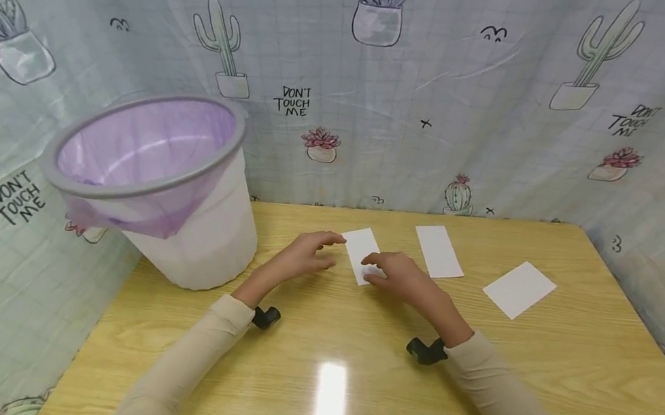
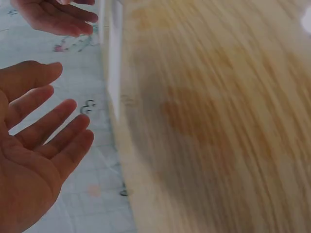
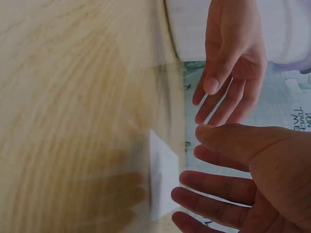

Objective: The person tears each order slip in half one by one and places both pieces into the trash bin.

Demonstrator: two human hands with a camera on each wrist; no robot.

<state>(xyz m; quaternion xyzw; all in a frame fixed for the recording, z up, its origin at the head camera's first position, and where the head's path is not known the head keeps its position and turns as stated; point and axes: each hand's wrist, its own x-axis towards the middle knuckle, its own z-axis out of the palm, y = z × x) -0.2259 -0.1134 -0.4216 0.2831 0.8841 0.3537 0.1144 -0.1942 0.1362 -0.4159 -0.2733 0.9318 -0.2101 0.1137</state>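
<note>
Three white pieces of paper lie apart on the wooden table. My left hand [image 1: 305,254] hovers just left of the nearest one, the left paper [image 1: 358,248], with fingers loosely bent and nothing in them. Over that paper's right edge is my right hand [image 1: 401,275], its fingers relaxed and also holding nothing. The left wrist view shows the left palm [image 2: 29,160] with fingers spread, and the right wrist view shows the right hand [image 3: 257,179] likewise. To the right lie the middle paper [image 1: 439,252] and the right paper [image 1: 519,290].
A white bin [image 1: 205,241] with a purple liner [image 1: 149,139] and grey rim stands at the table's left. Behind the wooden table [image 1: 373,390] hangs a curtain [image 1: 383,90] printed with cacti. Each wrist wears a small black device [image 1: 427,350].
</note>
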